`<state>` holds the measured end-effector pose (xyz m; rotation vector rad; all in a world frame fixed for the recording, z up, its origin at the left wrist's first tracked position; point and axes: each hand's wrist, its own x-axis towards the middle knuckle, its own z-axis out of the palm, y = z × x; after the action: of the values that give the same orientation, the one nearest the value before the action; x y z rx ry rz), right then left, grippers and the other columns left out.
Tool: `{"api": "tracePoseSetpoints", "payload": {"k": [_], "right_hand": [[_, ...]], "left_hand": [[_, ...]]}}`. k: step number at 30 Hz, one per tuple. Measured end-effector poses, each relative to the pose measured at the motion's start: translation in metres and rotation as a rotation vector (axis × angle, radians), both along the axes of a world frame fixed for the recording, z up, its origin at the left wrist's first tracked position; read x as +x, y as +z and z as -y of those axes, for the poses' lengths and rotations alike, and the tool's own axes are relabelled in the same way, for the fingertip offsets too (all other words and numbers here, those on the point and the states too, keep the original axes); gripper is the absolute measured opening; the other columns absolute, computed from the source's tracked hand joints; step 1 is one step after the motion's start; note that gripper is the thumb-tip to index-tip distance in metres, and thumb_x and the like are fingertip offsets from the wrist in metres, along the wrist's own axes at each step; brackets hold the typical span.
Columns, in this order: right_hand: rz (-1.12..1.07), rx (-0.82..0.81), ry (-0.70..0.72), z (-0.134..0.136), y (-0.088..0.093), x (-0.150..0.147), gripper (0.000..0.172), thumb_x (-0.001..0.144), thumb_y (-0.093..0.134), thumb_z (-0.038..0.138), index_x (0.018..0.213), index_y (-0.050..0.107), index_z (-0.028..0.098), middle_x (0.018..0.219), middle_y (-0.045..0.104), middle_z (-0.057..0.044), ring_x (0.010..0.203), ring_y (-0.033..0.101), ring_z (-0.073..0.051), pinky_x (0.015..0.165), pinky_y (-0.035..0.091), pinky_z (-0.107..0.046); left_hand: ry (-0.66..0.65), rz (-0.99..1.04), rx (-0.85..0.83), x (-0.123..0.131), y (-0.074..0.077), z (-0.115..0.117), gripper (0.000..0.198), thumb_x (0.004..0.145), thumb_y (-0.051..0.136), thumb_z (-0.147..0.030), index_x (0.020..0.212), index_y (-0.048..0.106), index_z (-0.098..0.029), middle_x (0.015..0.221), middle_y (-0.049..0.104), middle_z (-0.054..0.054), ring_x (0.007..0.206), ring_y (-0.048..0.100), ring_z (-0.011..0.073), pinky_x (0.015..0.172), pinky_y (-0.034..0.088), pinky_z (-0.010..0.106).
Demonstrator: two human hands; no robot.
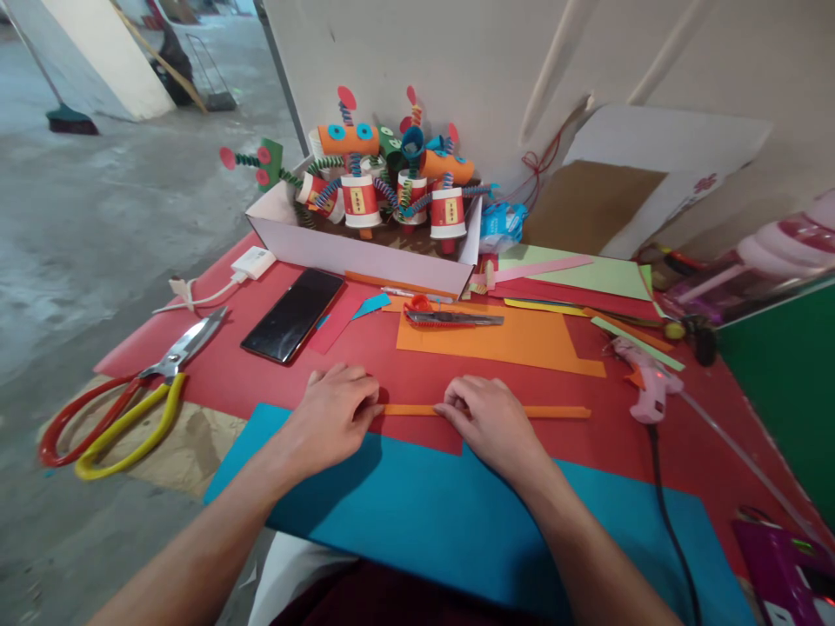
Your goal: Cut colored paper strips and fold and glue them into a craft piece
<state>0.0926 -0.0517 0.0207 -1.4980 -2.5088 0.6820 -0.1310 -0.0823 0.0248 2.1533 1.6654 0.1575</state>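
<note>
A narrow orange paper strip (410,409) lies across the red table covering, just beyond a large blue sheet (404,504). My left hand (336,409) is closed on its left end, thumb and fingers pinched together. Farther along, my right hand (486,417) pinches the strip near its middle, and the right end sticks out past my knuckles. Beyond my hands an orange sheet (483,339) carries scissors (453,318) with red handles. To the right lies a pink glue gun (649,382) with a black cord.
A white box (365,248) at the back holds several paper-cup figures (361,202) with springy paper limbs. A black phone (293,315) and large shears (163,369) lie at left. A pink bottle (750,261) is at right, and a purple device (783,565) sits lower right.
</note>
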Motion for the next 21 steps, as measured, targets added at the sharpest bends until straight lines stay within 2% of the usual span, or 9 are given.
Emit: {"api": "tracePoseSetpoints", "payload": {"k": [12, 21], "right_hand": [[0.011, -0.001, -0.001, 0.0000, 0.0014, -0.0006, 0.021, 0.089, 0.056, 0.033, 0.074, 0.054, 0.019, 0.073, 0.061, 0.000, 0.070, 0.053, -0.014, 0.066, 0.028, -0.028], [-0.010, -0.018, -0.008, -0.0002, 0.0017, 0.0002, 0.022, 0.089, 0.056, 0.034, 0.073, 0.054, 0.019, 0.072, 0.061, 0.000, 0.070, 0.052, -0.014, 0.066, 0.028, -0.028]], "left_hand": [[-0.002, -0.008, -0.010, 0.0023, 0.0013, 0.0019, 0.020, 0.086, 0.043, -0.025, 0.071, 0.054, -0.019, 0.081, 0.056, 0.005, 0.084, 0.050, 0.0216, 0.069, 0.029, 0.034], [0.008, 0.120, -0.060, -0.0046, 0.0003, 0.0021, 0.026, 0.089, 0.045, -0.032, 0.069, 0.052, -0.018, 0.079, 0.053, 0.002, 0.081, 0.049, 0.0182, 0.074, 0.032, 0.034]]}}
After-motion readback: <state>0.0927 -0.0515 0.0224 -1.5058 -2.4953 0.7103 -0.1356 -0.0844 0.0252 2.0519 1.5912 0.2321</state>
